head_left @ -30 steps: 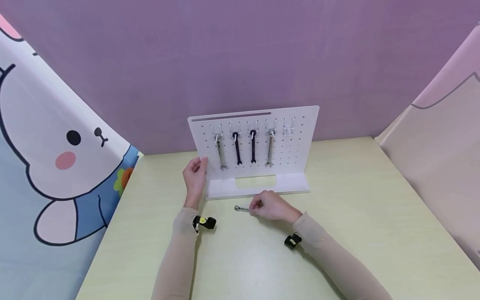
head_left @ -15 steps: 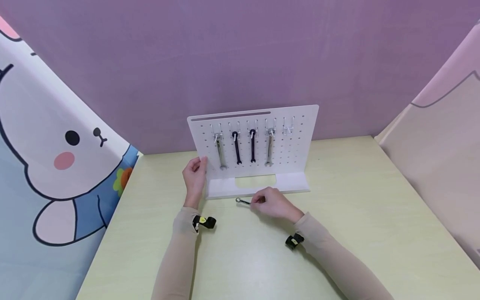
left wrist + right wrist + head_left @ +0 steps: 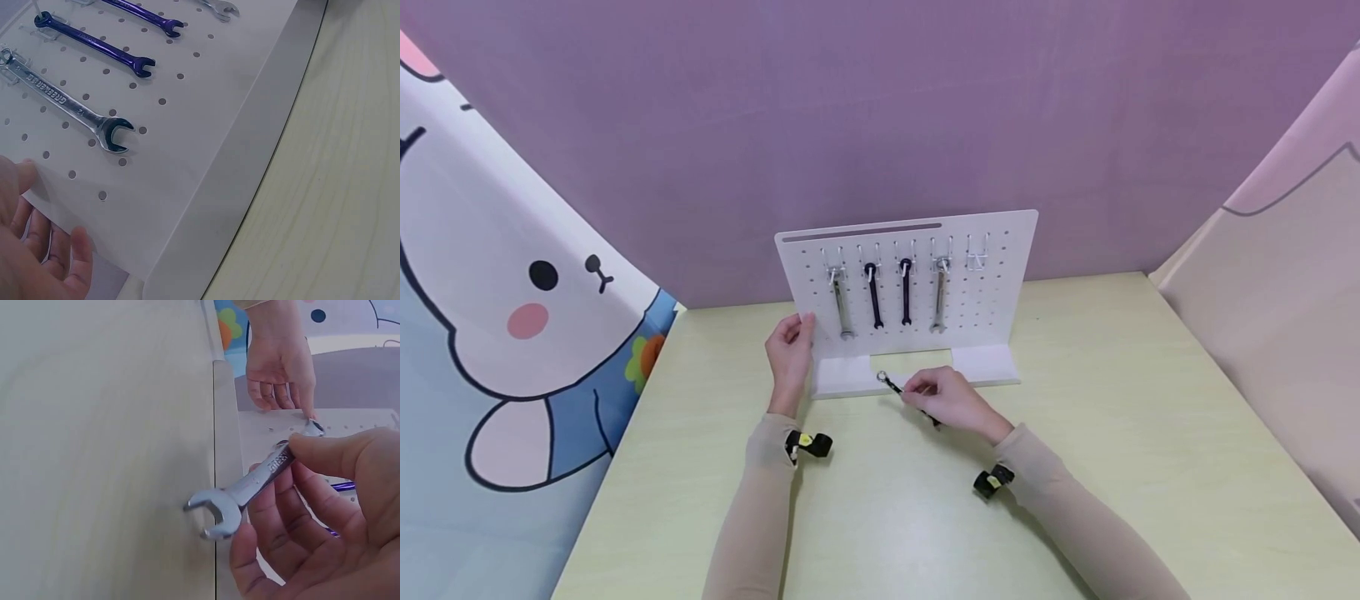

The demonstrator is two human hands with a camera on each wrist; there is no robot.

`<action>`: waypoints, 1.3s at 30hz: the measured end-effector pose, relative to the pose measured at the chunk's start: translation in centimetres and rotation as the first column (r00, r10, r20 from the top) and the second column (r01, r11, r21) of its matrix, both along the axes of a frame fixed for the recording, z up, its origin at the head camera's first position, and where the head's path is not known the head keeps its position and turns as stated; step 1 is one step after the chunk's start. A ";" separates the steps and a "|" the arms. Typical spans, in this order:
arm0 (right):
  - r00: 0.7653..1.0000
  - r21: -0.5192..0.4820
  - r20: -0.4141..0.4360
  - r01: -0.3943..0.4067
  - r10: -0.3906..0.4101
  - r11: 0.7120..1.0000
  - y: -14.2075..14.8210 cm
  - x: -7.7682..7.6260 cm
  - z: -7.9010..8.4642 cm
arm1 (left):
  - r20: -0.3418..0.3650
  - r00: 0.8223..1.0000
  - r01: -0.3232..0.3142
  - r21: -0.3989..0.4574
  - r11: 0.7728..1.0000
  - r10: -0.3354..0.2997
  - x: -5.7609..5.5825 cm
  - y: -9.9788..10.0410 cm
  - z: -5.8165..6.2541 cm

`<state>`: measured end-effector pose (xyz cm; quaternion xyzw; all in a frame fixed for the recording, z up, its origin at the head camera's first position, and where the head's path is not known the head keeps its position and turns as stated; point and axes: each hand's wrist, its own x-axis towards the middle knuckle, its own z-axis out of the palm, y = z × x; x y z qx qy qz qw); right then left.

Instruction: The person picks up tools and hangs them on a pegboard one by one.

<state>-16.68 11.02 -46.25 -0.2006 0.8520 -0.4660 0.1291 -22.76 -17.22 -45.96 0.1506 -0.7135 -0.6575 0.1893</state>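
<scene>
My right hand (image 3: 951, 402) pinches a silver combination wrench (image 3: 257, 481) by its shank, thumb against curled fingers. Its ring end points up and left toward the board in the head view; the open jaw sticks out below the hand. A white pegboard (image 3: 977, 312) stands upright on its base. At the board's left edge, my left hand (image 3: 788, 354) holds on, thumb on the front face and fingers behind. From hooks on the board hang a silver wrench (image 3: 69, 100) nearest that hand, two purple-black wrenches (image 3: 94, 44) and another silver wrench (image 3: 939, 304).
A bare wire hook (image 3: 976, 260) is at the board's right. The board's flat base (image 3: 842, 379) has a cutout at its middle. A pale wooden table (image 3: 880, 517) lies beneath, a purple backdrop (image 3: 880, 125) behind and printed cloth (image 3: 550, 350) at left.
My right hand has lifted the wrench from near the tabletop toward the board's base and turned it, ring end rising. My left hand has stayed at the board's edge.
</scene>
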 end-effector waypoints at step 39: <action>0.971 -0.265 0.164 0.211 -0.171 0.941 1.6 -0.4 3.0 | -0.006 1.000 0.000 -0.011 1.000 0.000 0.1 -0.1 0.1</action>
